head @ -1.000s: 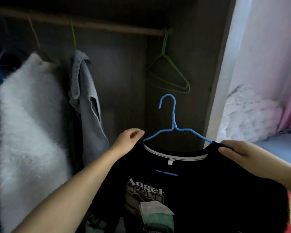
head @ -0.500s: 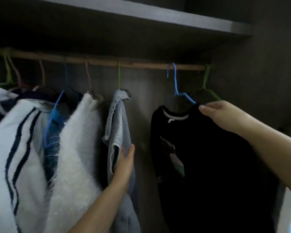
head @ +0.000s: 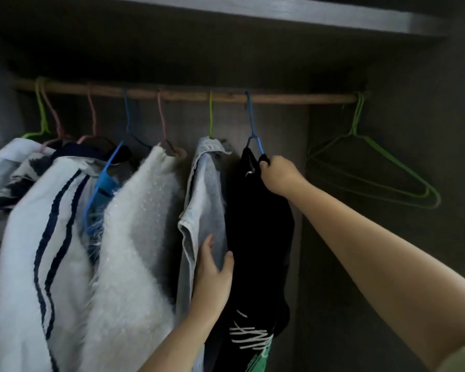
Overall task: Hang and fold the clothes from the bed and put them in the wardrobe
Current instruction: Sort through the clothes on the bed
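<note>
Inside the wardrobe, my right hand point(head: 278, 174) clenches around the shoulder of the black T-shirt point(head: 258, 224), just below the neck of its blue hanger point(head: 253, 130), whose hook sits over the wooden rail point(head: 293, 98). My left hand point(head: 214, 275) lies flat with fingers straight against the pale denim shirt point(head: 204, 200), its thumb at the black shirt's edge, pressing the denim leftward. The black T-shirt hangs edge-on between the denim shirt and a stretch of bare rail. To the right of it the rail runs free as far as two empty green hangers point(head: 371, 170) against the side wall, the widest open room in view. To the left, a fluffy white sweater point(head: 134, 237) and a white garment with navy stripes point(head: 38, 237) crowd together. A shelf edge point(head: 279, 12) caps the space above. The T-shirt's print is mostly lost in shadow, and its hem is cut off by the bottom of the view.
</note>
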The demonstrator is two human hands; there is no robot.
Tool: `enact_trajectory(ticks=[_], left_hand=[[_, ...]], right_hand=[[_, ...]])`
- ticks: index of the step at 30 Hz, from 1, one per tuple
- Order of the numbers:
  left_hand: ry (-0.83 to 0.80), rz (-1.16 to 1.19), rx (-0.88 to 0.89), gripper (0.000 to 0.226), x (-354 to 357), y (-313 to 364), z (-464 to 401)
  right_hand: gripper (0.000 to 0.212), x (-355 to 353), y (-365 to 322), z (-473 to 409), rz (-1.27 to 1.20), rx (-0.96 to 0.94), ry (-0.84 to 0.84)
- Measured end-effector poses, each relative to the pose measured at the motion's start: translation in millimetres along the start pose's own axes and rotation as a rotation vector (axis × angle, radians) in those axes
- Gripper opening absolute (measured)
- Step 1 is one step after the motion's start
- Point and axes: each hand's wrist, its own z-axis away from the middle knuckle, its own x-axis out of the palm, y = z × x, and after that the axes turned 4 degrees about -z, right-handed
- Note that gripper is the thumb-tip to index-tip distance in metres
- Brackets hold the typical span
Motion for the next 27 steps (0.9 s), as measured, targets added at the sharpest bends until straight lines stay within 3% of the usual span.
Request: enact_trajectory(ticks=[6, 10, 14, 21, 27], left_hand=[[0.035, -0.153, 0.207, 0.048, 5, 19, 21], [0.039, -0.158, 0.422, 0.046, 21, 58, 41], [0.01, -0.229, 0.629, 0.049, 55, 87, 77], [-0.273, -0.229, 0.579, 0.044, 153, 100, 180], [-0.621, -0.148, 0.514, 0.044, 238, 96, 310]], right_hand=[[0.043, -7, 28, 34, -0.097, -0.115, -0.016], [0.039, -24, 59, 78, -0.153, -0.223, 0.179], [0.034, -44, 106, 147, 0.023, -0.225, 0.301], [0.027, -89, 217, 286, 0.265, -0.042, 0.292], [0.03, -136, 319, 445, 0.385, 0.339, 0.266]])
